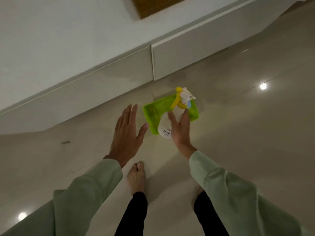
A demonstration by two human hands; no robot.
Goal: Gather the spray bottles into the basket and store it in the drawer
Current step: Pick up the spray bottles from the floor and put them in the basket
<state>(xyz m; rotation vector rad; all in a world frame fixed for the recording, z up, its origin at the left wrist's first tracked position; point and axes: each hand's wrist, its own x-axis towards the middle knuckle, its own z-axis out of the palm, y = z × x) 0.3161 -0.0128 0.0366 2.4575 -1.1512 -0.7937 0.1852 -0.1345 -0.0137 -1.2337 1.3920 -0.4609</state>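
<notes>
One head-worn view looks steeply down, near both hands; the floor [238,133] spreads beyond the fingertips.

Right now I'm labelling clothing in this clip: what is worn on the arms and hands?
Both arms wear loose, pale sage-green long sleeves ending at the wrists. The left hand and right hand are bare: no gloves, rings or watch visible.
</notes>
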